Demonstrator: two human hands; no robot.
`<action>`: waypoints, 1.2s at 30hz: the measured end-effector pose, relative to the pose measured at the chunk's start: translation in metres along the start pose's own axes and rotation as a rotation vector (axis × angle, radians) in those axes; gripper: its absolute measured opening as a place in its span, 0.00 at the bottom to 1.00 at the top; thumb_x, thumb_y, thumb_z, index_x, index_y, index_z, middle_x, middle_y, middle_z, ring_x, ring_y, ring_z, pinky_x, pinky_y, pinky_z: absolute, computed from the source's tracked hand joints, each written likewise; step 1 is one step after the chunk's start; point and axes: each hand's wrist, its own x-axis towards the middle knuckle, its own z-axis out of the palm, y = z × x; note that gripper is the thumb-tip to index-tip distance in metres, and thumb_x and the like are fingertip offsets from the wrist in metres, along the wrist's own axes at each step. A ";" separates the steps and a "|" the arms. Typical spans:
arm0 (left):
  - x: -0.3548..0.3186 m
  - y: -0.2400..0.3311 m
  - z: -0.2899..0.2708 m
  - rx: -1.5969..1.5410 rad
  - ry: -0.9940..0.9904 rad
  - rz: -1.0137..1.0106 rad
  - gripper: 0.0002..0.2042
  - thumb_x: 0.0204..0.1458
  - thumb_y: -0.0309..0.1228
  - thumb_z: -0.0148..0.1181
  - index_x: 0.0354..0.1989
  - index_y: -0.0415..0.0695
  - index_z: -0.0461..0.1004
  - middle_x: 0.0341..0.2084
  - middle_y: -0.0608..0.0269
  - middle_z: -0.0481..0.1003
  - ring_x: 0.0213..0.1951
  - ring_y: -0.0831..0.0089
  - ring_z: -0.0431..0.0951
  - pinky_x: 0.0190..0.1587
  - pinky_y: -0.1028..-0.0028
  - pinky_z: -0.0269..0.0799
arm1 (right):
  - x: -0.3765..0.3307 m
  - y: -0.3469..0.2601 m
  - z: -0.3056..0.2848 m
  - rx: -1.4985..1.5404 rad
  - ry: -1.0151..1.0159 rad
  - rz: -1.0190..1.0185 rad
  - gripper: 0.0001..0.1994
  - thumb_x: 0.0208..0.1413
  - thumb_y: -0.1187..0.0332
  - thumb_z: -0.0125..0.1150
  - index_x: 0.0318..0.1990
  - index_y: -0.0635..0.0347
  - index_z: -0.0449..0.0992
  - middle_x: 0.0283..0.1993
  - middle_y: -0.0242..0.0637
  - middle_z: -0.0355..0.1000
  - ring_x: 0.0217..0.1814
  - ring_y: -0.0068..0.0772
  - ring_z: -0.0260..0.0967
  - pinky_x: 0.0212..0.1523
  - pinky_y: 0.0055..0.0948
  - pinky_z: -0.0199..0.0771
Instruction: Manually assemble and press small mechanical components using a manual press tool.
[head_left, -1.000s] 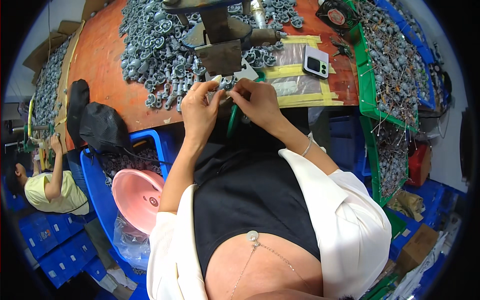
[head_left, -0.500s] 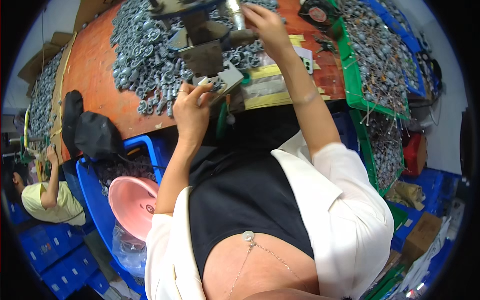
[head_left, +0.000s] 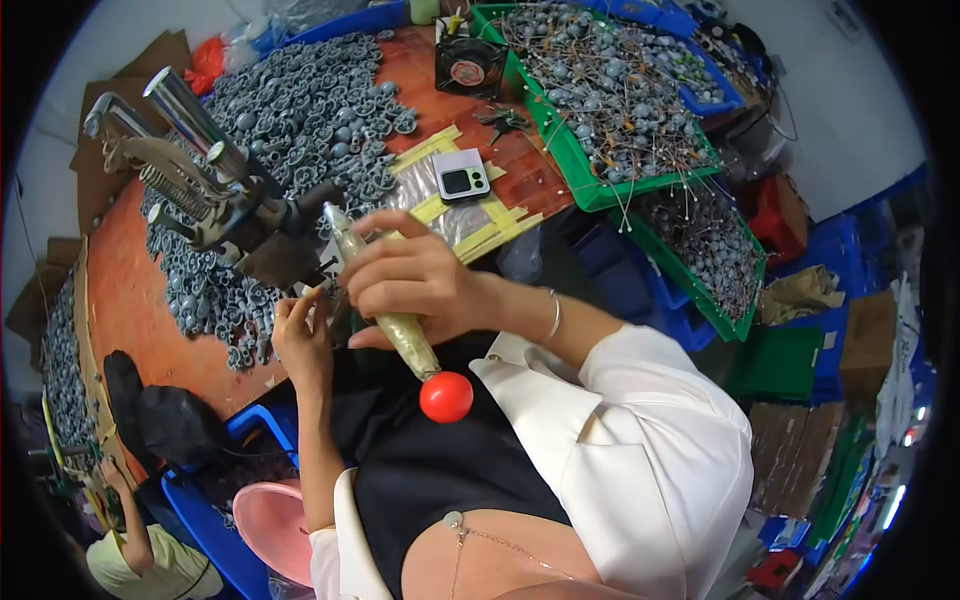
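Observation:
A metal hand press [head_left: 250, 215] stands at the left front of the table, with shiny round posts and a spring. Its lever [head_left: 408, 340] is wrapped in yellowish tape and ends in a red ball knob [head_left: 446, 397]. My right hand [head_left: 425, 280] curls over the taped part of the lever, which slants down toward my body. Below the press head, my left hand [head_left: 303, 340] has its thumb and fingers pinched together at the work spot. Whatever lies between those fingertips is too small to make out. Many grey plastic parts [head_left: 290, 110] lie heaped around and behind the press.
Green trays [head_left: 590, 190] of grey balls with thin wires stand at the right. A small fan [head_left: 470, 70] and a white device with a dark screen [head_left: 462, 178] rest on the table. A pink basin [head_left: 270, 525] is at lower left, near another person [head_left: 150, 560].
My right hand has come down with the lever, from the top of the press toward my body. My left hand stays by the press. The whole view has turned and shifted.

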 end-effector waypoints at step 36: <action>-0.013 -0.145 -0.057 0.301 0.207 -0.194 0.14 0.46 0.30 0.63 0.42 0.39 0.75 0.34 0.49 0.75 0.37 0.52 0.76 0.42 0.64 0.70 | 0.055 0.265 -0.583 -1.718 0.103 0.926 0.22 0.55 0.51 0.42 0.37 0.54 0.80 0.40 0.46 0.76 0.45 0.51 0.71 0.44 0.45 0.67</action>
